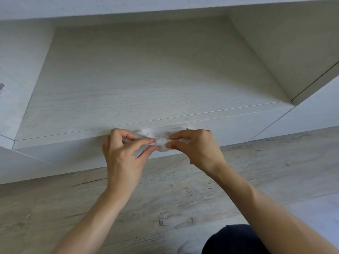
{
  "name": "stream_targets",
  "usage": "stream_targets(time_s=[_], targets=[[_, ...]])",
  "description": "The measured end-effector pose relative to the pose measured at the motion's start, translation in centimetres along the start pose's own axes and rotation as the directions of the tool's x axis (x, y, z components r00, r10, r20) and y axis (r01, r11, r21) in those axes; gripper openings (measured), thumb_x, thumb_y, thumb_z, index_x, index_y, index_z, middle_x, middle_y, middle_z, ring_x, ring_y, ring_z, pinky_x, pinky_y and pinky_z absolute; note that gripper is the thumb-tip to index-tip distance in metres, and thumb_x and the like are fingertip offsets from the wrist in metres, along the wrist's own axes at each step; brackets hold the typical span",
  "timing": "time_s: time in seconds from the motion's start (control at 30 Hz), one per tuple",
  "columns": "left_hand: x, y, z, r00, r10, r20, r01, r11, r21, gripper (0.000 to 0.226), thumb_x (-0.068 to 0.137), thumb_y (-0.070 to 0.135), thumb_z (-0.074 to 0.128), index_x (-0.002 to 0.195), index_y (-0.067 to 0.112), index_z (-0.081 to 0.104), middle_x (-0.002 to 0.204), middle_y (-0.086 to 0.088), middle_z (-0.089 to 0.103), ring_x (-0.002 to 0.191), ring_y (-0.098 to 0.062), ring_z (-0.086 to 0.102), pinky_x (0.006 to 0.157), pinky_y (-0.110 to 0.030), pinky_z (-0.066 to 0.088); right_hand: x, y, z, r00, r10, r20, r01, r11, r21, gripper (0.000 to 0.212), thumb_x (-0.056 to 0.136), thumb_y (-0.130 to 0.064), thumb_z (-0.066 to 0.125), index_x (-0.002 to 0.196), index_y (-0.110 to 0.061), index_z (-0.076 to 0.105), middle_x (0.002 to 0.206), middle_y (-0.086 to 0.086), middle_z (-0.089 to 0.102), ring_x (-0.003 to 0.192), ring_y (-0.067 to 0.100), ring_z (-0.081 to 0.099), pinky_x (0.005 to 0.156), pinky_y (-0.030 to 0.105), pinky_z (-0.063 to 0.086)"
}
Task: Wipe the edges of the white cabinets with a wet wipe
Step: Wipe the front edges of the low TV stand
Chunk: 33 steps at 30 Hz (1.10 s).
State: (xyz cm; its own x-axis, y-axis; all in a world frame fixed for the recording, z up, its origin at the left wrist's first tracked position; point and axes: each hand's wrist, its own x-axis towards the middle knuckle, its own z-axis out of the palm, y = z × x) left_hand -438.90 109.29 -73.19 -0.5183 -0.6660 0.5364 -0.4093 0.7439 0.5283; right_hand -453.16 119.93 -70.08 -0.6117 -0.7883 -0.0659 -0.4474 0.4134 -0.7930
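Observation:
A crumpled white wet wipe [156, 137] is stretched between my two hands, just in front of the lower front edge of the white cabinet [238, 123]. My left hand [122, 153] pinches the wipe's left end with thumb and fingers. My right hand [194, 145] pinches its right end. Both hands hover at the front edge of the open cabinet's bottom shelf [146, 85], near its middle. Part of the wipe is hidden behind my fingers.
The cabinet compartment has side walls at left [20, 74] and right [286, 50] and a panel above [128, 6]. A barcode sticker [1, 88] sits on the left wall. Grey wood-look floor [165, 198] lies below. A dark-clothed knee [233, 239] shows at the bottom.

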Motion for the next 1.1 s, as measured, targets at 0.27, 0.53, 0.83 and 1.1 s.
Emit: stream_targets(time_s=[0.27,0.53,0.83,1.1], targets=[[0.4,-0.2,0.3,0.995,0.101,0.013,-0.102,0.988,0.120,0.023,0.073,0.047,0.061,0.079,0.030,0.075,0.091,0.009,0.042,0.083,-0.020,0.038,0.074,-0.031,0.020,-0.1,0.5,0.5,0.995,-0.097,0.017,0.092,0.977,0.193,0.018,0.077,-0.013,0.074,0.095,-0.013,0.074,0.086,-0.007,0.070,0.047,-0.013,0.053,0.049,0.002,0.037],[0.5,1.2,1.8,0.959,0.281,0.028,-0.283,0.952,0.118,0.016,0.077,0.032,0.065,0.084,0.022,0.075,0.094,0.012,0.067,0.092,-0.019,0.046,0.076,-0.030,0.021,-0.4,2.8,0.0,0.884,-0.459,-0.083,0.448,0.885,-0.122,0.022,0.084,-0.029,0.063,0.101,-0.018,0.072,0.088,-0.006,0.072,0.061,-0.011,0.051,0.056,0.014,0.044],[0.3,-0.2,0.2,0.925,0.381,-0.003,-0.373,0.907,0.195,0.011,0.084,0.028,0.068,0.093,0.023,0.067,0.104,0.011,0.059,0.092,-0.018,0.049,0.075,-0.034,0.029,-0.4,4.1,-0.4,0.582,-0.809,-0.078,0.639,0.515,-0.572,0.015,0.084,-0.013,0.069,0.098,-0.014,0.073,0.117,0.004,0.065,0.105,0.026,0.058,0.082,0.038,0.041],[0.4,-0.8,0.0,0.865,0.486,0.127,-0.494,0.868,0.043,0.019,0.079,0.002,0.070,0.097,0.006,0.072,0.101,-0.004,0.071,0.097,-0.015,0.060,0.085,-0.030,0.041,0.2,5.7,-1.1,0.619,-0.781,0.080,0.746,0.553,-0.371,0.026,0.084,0.001,0.062,0.109,-0.002,0.067,0.115,0.012,0.065,0.109,0.025,0.060,0.087,0.041,0.052]])
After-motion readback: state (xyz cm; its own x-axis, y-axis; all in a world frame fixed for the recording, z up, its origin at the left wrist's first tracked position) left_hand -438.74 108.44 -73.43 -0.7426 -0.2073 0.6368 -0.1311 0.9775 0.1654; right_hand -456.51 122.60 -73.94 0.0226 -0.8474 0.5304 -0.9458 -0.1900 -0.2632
